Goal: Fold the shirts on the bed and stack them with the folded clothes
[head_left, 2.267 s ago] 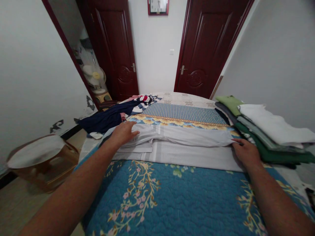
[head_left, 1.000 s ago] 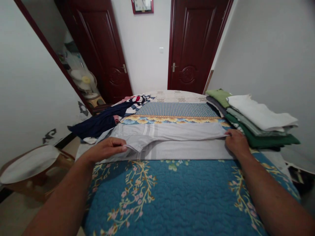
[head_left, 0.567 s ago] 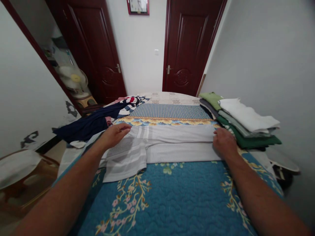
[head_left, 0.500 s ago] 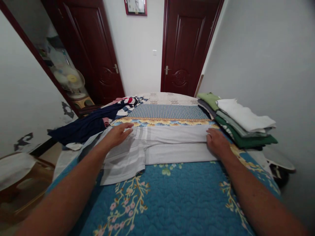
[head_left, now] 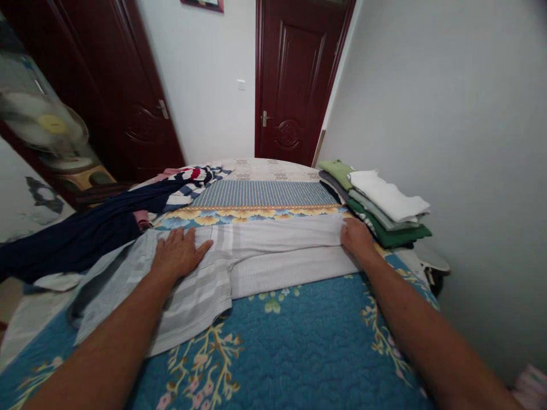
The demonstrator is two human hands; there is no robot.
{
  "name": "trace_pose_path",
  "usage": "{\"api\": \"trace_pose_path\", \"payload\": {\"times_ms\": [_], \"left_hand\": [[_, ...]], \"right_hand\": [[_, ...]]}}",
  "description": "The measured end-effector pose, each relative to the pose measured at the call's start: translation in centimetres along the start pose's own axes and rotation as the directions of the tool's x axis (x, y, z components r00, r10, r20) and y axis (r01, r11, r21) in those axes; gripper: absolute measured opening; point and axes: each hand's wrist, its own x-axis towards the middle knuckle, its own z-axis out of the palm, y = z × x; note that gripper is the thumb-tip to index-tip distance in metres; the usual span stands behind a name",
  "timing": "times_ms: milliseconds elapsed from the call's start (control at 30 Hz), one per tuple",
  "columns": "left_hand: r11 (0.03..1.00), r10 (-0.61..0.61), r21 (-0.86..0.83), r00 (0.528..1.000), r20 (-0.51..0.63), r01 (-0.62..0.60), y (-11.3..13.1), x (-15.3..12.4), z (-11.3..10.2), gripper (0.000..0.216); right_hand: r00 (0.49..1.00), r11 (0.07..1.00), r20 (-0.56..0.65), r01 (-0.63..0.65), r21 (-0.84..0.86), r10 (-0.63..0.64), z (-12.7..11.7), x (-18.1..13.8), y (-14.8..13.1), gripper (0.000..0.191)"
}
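Observation:
A pale grey striped shirt (head_left: 273, 239) lies stretched out sideways, folded lengthwise, its short sleeve (head_left: 192, 310) pointing towards me. My left hand (head_left: 177, 253) rests flat on the shirt near the shoulder, fingers spread. At the far right end, the fingers of my right hand (head_left: 356, 239) are curled round the shirt's edge; the fingertips are partly hidden. Under the shirt is a blue quilted cover (head_left: 290, 347) with flower patterns.
Folded clothes (head_left: 384, 205) in green, grey and white are stacked on the right, close to my right hand. A loose heap of navy and striped clothes (head_left: 119, 216) lies to the left. Beyond stand a wall and dark red doors (head_left: 299, 80); a fan (head_left: 51, 122) is at far left.
My left hand has come down from the shirt's upper edge and now lies flat on it. My right hand stays at the same end. The view has turned right.

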Motion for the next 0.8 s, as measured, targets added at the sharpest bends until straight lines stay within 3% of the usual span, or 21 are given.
{"api": "trace_pose_path", "payload": {"times_ms": [200,333,500,700,800], "left_hand": [[1.0,0.005,0.019,0.999,-0.037,-0.004,-0.6,1.0,0.6,0.09],[0.999,0.015,0.037,0.999,-0.045,-0.014,-0.8,1.0,0.6,0.09],[0.999,0.018,0.033,0.999,-0.05,-0.016,-0.7,0.8,0.6,0.088],[0.997,-0.082,0.009,0.996,-0.035,0.082,-0.4,0.6,0.7,0.092],[0.995,-0.1,0.006,0.995,-0.027,0.1,-0.3,0.5,0.7,0.094]], "right_hand": [[0.997,1.0,0.078,-0.004,0.012,0.003,-0.8,5.8,1.2,0.052],[0.985,0.999,0.17,0.012,-0.029,-0.007,0.2,8.1,1.2,0.038],[0.981,0.995,0.195,0.002,-0.102,0.018,1.6,8.2,1.0,0.035],[0.98,0.959,0.07,-0.164,-0.231,0.185,2.1,7.4,-0.6,0.041],[0.97,0.95,0.099,-0.195,-0.245,0.224,1.7,7.6,-1.4,0.04]]}}
